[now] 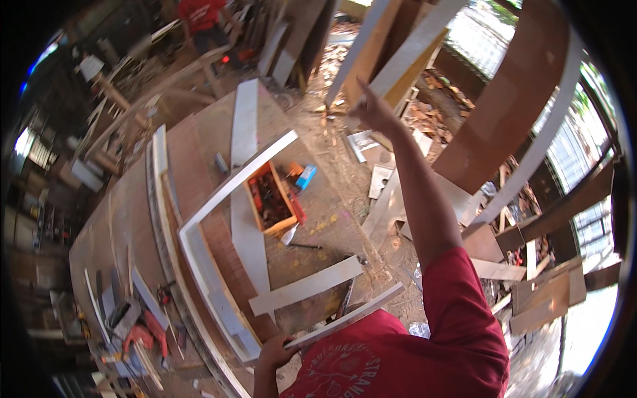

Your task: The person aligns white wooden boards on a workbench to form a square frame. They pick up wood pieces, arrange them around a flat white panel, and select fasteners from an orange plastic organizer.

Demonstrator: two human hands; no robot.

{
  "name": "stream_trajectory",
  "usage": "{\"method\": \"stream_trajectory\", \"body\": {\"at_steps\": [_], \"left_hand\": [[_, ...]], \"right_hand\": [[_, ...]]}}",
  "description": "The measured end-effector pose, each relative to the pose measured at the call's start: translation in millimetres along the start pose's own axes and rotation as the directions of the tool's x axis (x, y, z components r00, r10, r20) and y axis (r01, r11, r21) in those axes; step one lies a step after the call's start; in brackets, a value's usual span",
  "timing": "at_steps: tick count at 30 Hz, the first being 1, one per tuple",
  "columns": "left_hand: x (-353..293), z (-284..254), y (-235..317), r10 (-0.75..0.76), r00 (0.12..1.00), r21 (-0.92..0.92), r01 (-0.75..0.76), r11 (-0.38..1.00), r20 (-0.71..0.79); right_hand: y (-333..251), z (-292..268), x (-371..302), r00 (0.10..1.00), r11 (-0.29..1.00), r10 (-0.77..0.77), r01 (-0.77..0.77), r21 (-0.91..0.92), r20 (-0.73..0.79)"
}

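Note:
My left hand (273, 351) is closed round the near corner of a three-sided white wooden frame (199, 264), its fingers over the end of the near side board (345, 318). The frame lies on a large worktable (318, 219), and its open side faces right. My right arm stretches forward past the table, and my right hand (373, 111) is raised with nothing in it, index finger pointing out. Within the frame's span stand an orange wooden box (282, 224) of small red and dark items and a blue packet (306, 176). A loose white board (308, 285) lies nearer me.
Tall boards (507, 113) lean at the right, beside offcuts on the ground. A red power tool (147, 338) sits among scraps at the lower left. Long strips (174, 252) run along the table's left part. A person in a red shirt (200, 16) stands at the far left.

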State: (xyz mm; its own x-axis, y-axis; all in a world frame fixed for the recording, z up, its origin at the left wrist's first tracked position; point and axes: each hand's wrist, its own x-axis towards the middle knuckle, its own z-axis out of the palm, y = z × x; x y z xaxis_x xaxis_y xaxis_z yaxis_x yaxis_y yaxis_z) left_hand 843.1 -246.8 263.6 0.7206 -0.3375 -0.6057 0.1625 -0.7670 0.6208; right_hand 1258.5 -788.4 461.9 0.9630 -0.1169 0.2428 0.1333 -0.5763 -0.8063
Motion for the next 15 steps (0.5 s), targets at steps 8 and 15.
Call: {"method": "stream_trajectory", "body": {"at_steps": [8, 15], "left_hand": [[-1, 1, 30, -0.078, 0.838, -0.137, 0.003, 0.991, -0.541], [-12, 22, 80, -0.067, 0.915, -0.211, -0.020, 0.977, -0.399]], "right_hand": [[-32, 118, -20, 0.893, 0.959, -0.181, 0.253, -0.127, 0.413], [-10, 268, -187, 0.751, 0.846, -0.332, 0.505, -0.173, 0.570]]}}
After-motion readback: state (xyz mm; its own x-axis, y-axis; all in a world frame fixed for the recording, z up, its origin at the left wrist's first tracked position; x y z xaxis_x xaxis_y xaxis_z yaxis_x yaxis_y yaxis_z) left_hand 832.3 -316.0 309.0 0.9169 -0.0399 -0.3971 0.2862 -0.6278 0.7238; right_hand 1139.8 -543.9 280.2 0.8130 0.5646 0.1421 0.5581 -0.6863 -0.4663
